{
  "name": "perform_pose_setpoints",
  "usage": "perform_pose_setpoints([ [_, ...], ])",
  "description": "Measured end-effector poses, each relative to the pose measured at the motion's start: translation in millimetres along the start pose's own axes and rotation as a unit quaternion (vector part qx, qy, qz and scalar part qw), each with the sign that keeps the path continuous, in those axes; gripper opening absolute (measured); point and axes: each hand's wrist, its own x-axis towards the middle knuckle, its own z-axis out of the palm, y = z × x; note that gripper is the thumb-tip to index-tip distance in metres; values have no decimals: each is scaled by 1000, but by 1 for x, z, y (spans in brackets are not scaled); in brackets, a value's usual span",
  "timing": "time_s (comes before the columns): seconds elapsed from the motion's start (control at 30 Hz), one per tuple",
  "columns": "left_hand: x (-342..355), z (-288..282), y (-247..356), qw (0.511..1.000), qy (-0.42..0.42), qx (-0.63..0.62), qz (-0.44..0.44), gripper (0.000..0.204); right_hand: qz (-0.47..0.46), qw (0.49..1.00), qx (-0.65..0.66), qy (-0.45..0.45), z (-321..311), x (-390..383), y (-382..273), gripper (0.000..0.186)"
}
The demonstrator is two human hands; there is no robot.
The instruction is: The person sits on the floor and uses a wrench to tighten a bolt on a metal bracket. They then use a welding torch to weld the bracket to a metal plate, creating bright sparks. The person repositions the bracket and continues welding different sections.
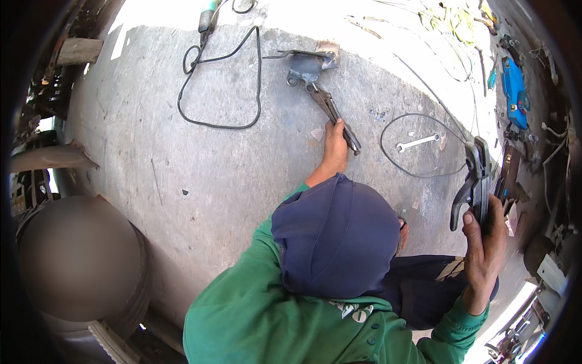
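From my remote seat I saw a grey floor, scuffed and specked with small dark marks, its upper part bleached by strong sunlight. At the far left, a wooden block showed above a large round thing, too blurred for me to tell what it was. Along the far right edge ran crowded clutter, with a blue case among it.

On the floor itself, leftmost, I had a green-and-black power tool, its black cord looped below it. Next came the metal bracket, near the top middle of my view: dark grey and worn, with rounded, holed lugs at its lower edge and a brownish patch by its upper right. The locking pliers reached up to its lower edge, dull and dark; my left grip was closed around their handles. Farther right, a silvery wrench lay inside a loop of thin dark cable. Rightmost, my right grip was wrapped around a black clamp tool, a thin rod slanting up and left from its tip
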Motion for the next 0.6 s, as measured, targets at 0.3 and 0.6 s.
perform_pose_setpoints([
  [0.3, -3, 30, 27, 970, -230, -39, -70, 36, -97, 995, -32, -19, 57, 7, -48, 45],
  [0.6, 18, 36, 33, 963, -262, -23, -59, 33, -167, 986, -28, -7, 84, 13, -70, 52],
])
